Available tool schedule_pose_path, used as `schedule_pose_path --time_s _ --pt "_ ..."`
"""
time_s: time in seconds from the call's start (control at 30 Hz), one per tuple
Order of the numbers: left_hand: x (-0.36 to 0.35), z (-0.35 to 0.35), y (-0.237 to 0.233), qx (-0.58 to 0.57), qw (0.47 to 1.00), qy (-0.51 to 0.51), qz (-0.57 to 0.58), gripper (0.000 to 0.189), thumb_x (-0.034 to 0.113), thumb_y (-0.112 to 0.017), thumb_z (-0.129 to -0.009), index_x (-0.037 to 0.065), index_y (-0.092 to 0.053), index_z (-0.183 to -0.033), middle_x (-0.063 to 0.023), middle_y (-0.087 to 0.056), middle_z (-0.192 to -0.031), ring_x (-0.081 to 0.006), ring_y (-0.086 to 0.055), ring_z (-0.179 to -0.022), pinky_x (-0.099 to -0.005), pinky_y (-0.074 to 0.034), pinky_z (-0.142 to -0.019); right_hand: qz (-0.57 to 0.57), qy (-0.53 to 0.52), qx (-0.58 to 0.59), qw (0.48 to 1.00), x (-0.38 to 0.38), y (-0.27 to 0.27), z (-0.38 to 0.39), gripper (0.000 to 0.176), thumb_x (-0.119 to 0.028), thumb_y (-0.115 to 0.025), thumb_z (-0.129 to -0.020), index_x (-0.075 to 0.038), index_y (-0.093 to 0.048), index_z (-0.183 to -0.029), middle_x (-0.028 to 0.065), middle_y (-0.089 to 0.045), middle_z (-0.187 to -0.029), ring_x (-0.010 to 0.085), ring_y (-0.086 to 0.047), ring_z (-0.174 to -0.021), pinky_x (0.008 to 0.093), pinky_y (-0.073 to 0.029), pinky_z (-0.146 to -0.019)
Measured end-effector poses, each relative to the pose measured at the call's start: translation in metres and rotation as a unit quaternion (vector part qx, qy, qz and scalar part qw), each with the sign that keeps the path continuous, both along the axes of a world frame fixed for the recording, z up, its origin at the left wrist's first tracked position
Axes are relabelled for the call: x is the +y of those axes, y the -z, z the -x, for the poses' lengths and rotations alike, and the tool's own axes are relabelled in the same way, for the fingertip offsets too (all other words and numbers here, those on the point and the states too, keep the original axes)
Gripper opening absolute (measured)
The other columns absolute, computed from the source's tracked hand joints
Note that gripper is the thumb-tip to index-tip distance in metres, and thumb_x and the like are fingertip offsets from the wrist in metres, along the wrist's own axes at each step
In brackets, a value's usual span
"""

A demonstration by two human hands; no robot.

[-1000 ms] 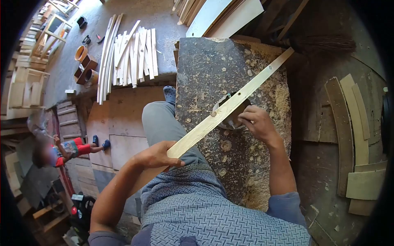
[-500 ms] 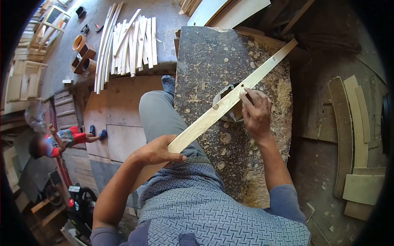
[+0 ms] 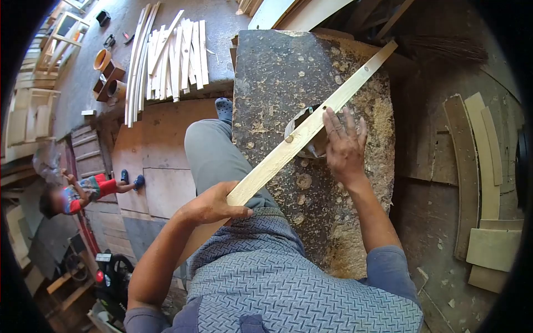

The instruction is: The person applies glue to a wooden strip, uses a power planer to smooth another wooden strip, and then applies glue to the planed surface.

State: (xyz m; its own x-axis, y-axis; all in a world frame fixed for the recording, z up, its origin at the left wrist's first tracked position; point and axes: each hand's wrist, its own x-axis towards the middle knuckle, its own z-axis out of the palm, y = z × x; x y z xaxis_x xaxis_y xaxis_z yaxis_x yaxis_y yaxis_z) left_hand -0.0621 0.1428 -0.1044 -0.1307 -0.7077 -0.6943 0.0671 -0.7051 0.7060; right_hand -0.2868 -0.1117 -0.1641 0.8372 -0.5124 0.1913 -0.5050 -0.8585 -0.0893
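A long pale wooden strip (image 3: 265, 169) slants from my waist up across the stained workbench (image 3: 266, 77). Dark knots or holes mark its face. My left hand (image 3: 210, 204) is wrapped around the strip's near end, thumb on top. Flat, fingers stretched and slightly apart, my right hand (image 3: 345, 149) lies by the strip's right edge, its fingertips touching or very close to the wood near a small dark spot. Partly hidden beneath the strip is a whitish round container (image 3: 290, 129) on the bench; its contents cannot be made out.
Sawdust (image 3: 382, 114) covers the bench's right side. Many thin wooden strips (image 3: 177, 61) lie on the floor at upper left, near an orange cup (image 3: 102, 59). A person in red shorts (image 3: 105, 186) is at left. Curved boards (image 3: 465, 166) lie at right.
My right hand's fingers were bent and pinched at the dark spot on the strip; now they are stretched out and spread. My left hand keeps its hold.
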Motion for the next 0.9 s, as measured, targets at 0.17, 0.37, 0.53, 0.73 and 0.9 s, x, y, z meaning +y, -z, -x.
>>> schedule_pose_path --time_s 0.17,0.37,0.53,0.73,0.9 --pt "0.000 0.005 -0.003 -0.007 1.000 -0.002 -0.006 0.059 0.023 -0.081 -0.082 -0.003 -0.055 -0.128 -0.0042 -0.062 -0.078 -0.0101 -0.057 -0.057 -0.0246 -0.048 -0.050 -0.067 0.024 -0.032 0.997 0.007 0.001 -0.003 0.067 -0.009 -0.055 -0.086 -0.017 -0.039 -0.151 -0.0016 -0.035 -0.158 0.0310 -0.027 -0.147 0.0605 -0.011 -0.119" --pt "-0.007 0.014 -0.019 -0.016 1.000 -0.006 -0.011 0.045 0.020 -0.076 -0.083 -0.004 -0.056 -0.116 -0.0041 -0.059 -0.073 -0.0113 -0.057 -0.056 -0.0271 -0.048 -0.051 -0.057 0.017 -0.015 0.998 -0.004 -0.005 0.000 0.075 -0.007 -0.056 -0.081 -0.016 -0.035 -0.153 -0.0008 -0.032 -0.160 0.0322 -0.022 -0.149 0.0603 -0.009 -0.120" --pt "-0.003 0.015 -0.014 -0.019 1.000 -0.003 -0.020 0.054 0.018 -0.077 -0.084 -0.003 -0.054 -0.127 -0.0038 -0.060 -0.076 -0.0106 -0.056 -0.056 -0.0256 -0.047 -0.050 -0.065 0.008 -0.053 0.996 0.007 -0.002 -0.002 0.078 -0.006 -0.056 -0.078 -0.016 -0.034 -0.153 0.0040 -0.037 -0.157 0.0334 -0.025 -0.148 0.0572 -0.013 -0.119" --pt "-0.004 0.017 -0.016 0.004 1.000 -0.015 -0.027 0.053 0.019 -0.078 -0.083 -0.003 -0.054 -0.126 -0.0032 -0.059 -0.076 -0.0105 -0.056 -0.056 -0.0253 -0.047 -0.050 -0.052 0.016 -0.012 0.998 0.005 -0.008 0.000 0.076 -0.004 -0.056 -0.078 -0.014 -0.037 -0.152 0.0045 -0.036 -0.158 0.0337 -0.026 -0.147 0.0590 -0.014 -0.119" --pt "-0.001 0.019 -0.008 0.005 1.000 -0.021 -0.011 0.053 0.019 -0.077 -0.084 -0.003 -0.053 -0.126 -0.0036 -0.059 -0.077 -0.0109 -0.056 -0.057 -0.0257 -0.048 -0.050 -0.073 -0.024 -0.007 0.997 0.034 -0.015 0.001 0.070 -0.007 -0.054 -0.083 -0.016 -0.039 -0.151 -0.0026 -0.031 -0.161 0.0325 -0.024 -0.148 0.0597 -0.013 -0.119"
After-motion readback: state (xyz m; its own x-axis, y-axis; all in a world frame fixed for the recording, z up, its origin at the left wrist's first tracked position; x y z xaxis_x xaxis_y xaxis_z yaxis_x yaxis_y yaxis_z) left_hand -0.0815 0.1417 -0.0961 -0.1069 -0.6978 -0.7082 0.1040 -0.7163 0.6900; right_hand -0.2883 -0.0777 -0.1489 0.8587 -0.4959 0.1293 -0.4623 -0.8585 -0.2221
